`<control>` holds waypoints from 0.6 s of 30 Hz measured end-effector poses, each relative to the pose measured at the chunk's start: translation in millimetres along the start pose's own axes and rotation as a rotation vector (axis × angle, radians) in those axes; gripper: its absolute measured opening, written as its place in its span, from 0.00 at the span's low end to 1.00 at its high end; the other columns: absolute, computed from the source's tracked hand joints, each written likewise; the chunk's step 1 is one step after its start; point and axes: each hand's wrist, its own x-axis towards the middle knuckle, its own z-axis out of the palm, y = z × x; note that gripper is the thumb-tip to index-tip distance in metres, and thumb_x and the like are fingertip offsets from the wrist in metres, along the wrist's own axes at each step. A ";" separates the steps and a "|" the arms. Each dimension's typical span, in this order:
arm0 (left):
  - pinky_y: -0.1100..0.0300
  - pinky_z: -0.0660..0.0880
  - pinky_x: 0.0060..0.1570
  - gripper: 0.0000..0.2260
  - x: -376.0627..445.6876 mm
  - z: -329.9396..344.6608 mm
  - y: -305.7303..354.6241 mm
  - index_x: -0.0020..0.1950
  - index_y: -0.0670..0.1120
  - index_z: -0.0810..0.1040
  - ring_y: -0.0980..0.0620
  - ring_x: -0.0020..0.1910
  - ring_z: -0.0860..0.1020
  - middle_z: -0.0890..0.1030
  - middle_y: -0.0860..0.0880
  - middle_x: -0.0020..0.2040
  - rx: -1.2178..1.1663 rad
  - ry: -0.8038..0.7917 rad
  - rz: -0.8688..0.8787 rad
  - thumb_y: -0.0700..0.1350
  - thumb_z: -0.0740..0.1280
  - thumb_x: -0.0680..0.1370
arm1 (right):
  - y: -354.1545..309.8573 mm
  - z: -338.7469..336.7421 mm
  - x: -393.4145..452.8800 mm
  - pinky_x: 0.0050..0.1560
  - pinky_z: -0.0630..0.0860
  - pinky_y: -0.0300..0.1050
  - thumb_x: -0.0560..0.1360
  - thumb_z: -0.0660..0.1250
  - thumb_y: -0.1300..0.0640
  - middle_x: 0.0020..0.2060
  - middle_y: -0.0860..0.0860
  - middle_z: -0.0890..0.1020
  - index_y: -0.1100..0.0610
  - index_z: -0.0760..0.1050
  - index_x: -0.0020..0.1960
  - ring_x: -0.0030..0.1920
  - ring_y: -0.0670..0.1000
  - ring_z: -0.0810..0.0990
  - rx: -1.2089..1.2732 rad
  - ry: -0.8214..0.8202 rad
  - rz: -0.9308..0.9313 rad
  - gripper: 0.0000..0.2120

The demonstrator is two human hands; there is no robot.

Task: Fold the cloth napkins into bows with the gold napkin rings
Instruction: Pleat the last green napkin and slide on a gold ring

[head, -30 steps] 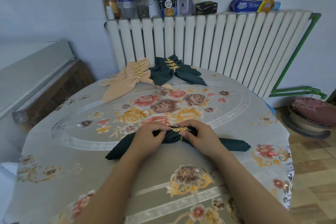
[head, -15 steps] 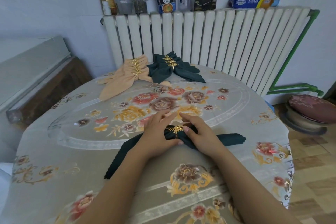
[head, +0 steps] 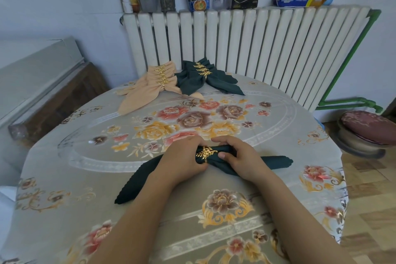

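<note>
A round desk in a floral cover carried a dark green napkin at centre frame, with beige bows and green bows stacked toward the top.

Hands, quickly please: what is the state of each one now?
Left hand: fingers curled, gripping the dark green napkin beside the gold ring.
Right hand: fingers curled, holding the same napkin on the ring's other side.

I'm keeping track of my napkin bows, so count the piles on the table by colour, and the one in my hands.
Peach finished pile: 1
Dark green finished pile: 1
Dark green napkin being worked, gold ring on it, left hand and right hand gripping it: 1
Total: 3 (bows within each pile overlap too much to count)
</note>
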 end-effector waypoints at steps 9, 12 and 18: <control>0.57 0.63 0.64 0.27 -1.8 -1.0 -7.8 0.66 0.53 0.71 0.53 0.64 0.64 0.69 0.53 0.63 -0.004 0.042 0.007 0.55 0.73 0.69 | -3.9 6.5 -4.3 0.61 0.61 0.41 0.70 0.60 0.56 0.55 0.41 0.78 0.49 0.77 0.61 0.58 0.47 0.70 -0.220 0.079 -0.198 0.20; 0.54 0.65 0.62 0.16 -4.2 -6.1 -15.1 0.58 0.54 0.78 0.54 0.59 0.68 0.73 0.56 0.55 -0.071 0.130 -0.005 0.55 0.70 0.71 | -13.2 12.9 -3.7 0.61 0.61 0.43 0.72 0.61 0.45 0.54 0.40 0.79 0.48 0.77 0.61 0.57 0.45 0.69 -0.238 0.100 -0.265 0.20; 0.65 0.67 0.49 0.09 -10.4 -9.5 -17.6 0.53 0.50 0.83 0.61 0.46 0.73 0.76 0.62 0.43 -0.296 0.112 -0.161 0.43 0.71 0.74 | -15.7 16.4 0.1 0.56 0.65 0.38 0.72 0.71 0.58 0.51 0.44 0.82 0.51 0.79 0.59 0.54 0.48 0.74 -0.201 0.124 -0.195 0.16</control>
